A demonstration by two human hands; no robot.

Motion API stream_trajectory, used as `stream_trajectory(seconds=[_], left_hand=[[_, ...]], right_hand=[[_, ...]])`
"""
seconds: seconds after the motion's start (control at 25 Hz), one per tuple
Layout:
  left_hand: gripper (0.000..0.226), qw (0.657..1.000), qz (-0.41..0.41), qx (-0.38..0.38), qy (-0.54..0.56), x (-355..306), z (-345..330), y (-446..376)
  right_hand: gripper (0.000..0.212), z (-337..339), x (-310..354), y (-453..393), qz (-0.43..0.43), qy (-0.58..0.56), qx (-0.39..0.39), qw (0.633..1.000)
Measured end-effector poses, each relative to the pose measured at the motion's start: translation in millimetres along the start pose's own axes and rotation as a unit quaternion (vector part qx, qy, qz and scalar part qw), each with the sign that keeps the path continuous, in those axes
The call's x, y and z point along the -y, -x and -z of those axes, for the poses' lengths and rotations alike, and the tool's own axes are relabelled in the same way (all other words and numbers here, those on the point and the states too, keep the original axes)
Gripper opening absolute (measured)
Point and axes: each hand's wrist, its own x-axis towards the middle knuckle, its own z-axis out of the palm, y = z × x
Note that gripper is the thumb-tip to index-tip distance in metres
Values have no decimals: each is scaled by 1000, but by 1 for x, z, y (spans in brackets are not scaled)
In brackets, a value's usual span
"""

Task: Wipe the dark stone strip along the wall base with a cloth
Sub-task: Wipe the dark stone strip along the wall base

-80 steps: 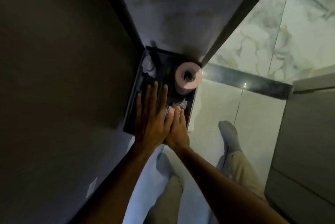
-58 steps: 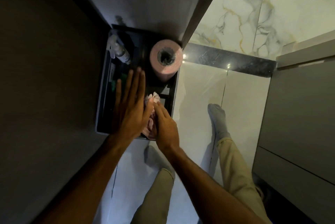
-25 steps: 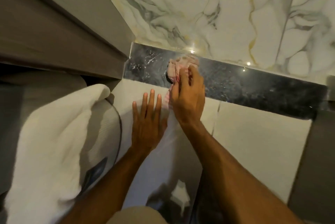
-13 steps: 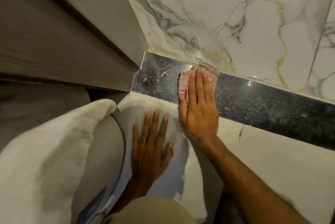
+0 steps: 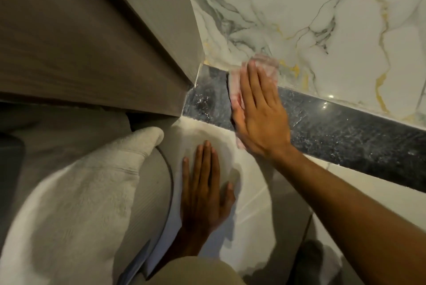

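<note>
Across the upper right of the frame ran the veined marble wall (image 5: 322, 19), and beneath it the dark stone strip (image 5: 345, 132) slanted from the centre down to the right edge, polished, speckled with pale flecks and streaks. It read as hard, fixed and glossy, so a cloth would probably glide over it with little drag and need steady pressure to lift the marks. Filling the upper left stood a grey wood-grain cabinet panel (image 5: 80, 42), its corner meeting the strip's left end. A white towel (image 5: 80, 192) lay over something rounded at lower left, beside the pale floor tile (image 5: 253, 204).

Smaller, at the centre, the right hand (image 5: 260, 118) lay flat and spread, palm pressing the cloth (image 5: 265, 63) against the strip close to its left end; nothing was pinched, the cloth was simply trapped under palm and fingers. The left hand (image 5: 205, 192) rested open on the floor tile below, fingers together, holding nothing, apparently bracing the body.

The cloth, pinkish-white with red blotches, looked thin, soft and light. It stuck out beyond the fingertips onto the marble and below the heel of the hand, so it seemed likely to bunch or slip free unless the flat palm kept it pinned. Most of the strip to the right looked unwiped.
</note>
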Motion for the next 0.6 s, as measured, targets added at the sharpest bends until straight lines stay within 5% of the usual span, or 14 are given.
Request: stream_trajectory(seconds=[0.08, 0.24, 0.32, 0.44, 0.6], left_hand=[[79, 1000, 17, -14, -7, 0, -3, 0], [77, 999, 44, -15, 4, -2, 0, 4], [78, 999, 42, -7, -2, -3, 1, 4], [81, 998, 49, -17, -35, -2, -3, 1], [83, 997, 66, -20, -20, -2, -4, 1]], right_hand=[[71, -5, 35, -26, 8, -7, 26, 1000], [69, -9, -7, 36, 287, 17, 68, 955], [70, 0, -37, 37, 263, 33, 63, 962], [69, 1, 9, -6, 87, 4, 29, 996], [69, -9, 30, 11, 280, -7, 98, 955]])
